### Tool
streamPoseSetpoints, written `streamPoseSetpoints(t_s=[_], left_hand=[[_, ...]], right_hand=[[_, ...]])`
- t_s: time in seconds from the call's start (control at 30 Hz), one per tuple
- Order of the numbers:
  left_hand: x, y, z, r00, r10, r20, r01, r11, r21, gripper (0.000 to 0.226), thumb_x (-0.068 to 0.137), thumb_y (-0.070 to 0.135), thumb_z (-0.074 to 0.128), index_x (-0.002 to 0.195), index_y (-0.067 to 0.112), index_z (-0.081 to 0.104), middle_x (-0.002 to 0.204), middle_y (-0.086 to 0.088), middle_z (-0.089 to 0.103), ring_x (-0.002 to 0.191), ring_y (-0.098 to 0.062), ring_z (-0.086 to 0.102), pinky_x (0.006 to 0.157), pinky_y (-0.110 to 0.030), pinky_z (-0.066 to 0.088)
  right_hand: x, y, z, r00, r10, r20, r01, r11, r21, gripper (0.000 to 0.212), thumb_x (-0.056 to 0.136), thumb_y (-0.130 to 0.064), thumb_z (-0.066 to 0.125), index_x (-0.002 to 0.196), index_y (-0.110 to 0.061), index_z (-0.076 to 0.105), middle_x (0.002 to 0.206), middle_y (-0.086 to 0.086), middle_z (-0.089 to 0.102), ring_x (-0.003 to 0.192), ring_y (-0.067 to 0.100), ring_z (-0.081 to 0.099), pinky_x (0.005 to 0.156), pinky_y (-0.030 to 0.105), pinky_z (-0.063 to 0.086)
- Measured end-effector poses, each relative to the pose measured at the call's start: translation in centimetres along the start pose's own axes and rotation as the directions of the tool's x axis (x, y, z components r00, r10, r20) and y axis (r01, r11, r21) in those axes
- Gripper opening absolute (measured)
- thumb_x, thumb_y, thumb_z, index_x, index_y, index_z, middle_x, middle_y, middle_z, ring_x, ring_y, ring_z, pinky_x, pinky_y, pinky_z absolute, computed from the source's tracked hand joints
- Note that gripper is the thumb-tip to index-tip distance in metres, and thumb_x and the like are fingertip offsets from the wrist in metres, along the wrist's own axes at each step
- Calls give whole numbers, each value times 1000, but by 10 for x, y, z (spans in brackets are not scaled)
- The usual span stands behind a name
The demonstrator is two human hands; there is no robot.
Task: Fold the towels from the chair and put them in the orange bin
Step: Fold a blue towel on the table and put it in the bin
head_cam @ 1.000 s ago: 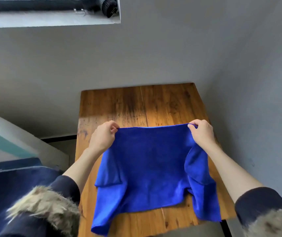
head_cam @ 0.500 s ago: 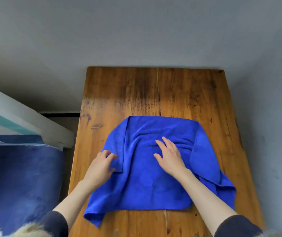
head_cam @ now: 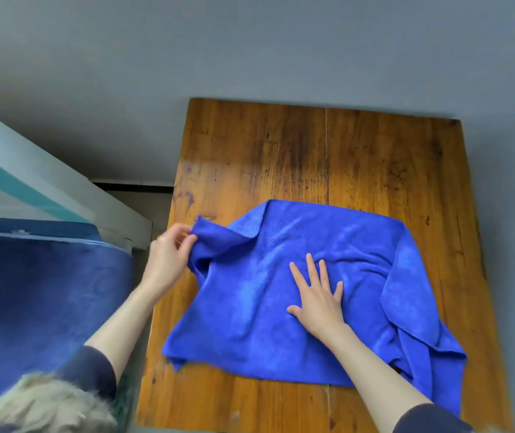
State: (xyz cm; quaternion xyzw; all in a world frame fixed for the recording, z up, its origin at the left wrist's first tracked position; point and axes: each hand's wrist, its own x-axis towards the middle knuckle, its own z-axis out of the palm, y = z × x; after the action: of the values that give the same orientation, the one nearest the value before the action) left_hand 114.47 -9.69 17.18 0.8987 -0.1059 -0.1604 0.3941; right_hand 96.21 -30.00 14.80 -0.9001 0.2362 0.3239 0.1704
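Spreading a blue towel on the wooden desk.

Left hand pinching the towel's far-left corner in a closed grip, lifting it just above the desk edge; right hand pressing flat on the towel's middle, fingers released and splayed, grasping nothing. Lying rumpled, right side bunched.

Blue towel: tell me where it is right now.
The blue towel lies spread on the wooden table, nearer its front edge. The right hand presses its middle; the left hand pinches its far-left corner.
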Motion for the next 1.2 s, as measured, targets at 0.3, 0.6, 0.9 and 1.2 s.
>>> streamPoseSetpoints(t_s=[0.3,0.6,0.9,1.2], left_hand=[[71,-6,-23,962,-232,-144,227,973,-50,35,89,12,56,123,8,51,105,-8,61,90,-23,57,82,-25,39],[-6,-36,7,859,-511,-25,511,859,10,40,82,39,67,106,7,63,101,-6,65,101,-24,58,85,-31,42],[-22,-53,-1,809,-586,-53,562,796,-223,16,89,23,56,92,10,64,85,-6,66,89,-28,62,76,-32,45],[-24,-70,-39,920,-375,-114,379,925,22,31,91,22,55,120,13,54,104,-7,58,96,-24,55,86,-32,39]], right_hand=[[1,-3,-2,1000,25,15,-25,1000,-3,90,88,-34,59,148,-36,-9,151,-5,-34,141,22,-26,111,61,6],[1,-4,-6,999,37,22,-36,999,-17,90,88,-34,59,147,-37,-8,151,-6,-34,141,22,-27,112,61,7],[0,-4,-7,999,43,33,-43,999,-19,90,87,-35,60,148,-37,-7,152,-6,-31,142,21,-25,112,60,8],[-2,-3,-5,999,35,14,-35,998,-53,91,87,-43,58,148,-35,-9,153,-5,-30,142,22,-23,112,61,10]])
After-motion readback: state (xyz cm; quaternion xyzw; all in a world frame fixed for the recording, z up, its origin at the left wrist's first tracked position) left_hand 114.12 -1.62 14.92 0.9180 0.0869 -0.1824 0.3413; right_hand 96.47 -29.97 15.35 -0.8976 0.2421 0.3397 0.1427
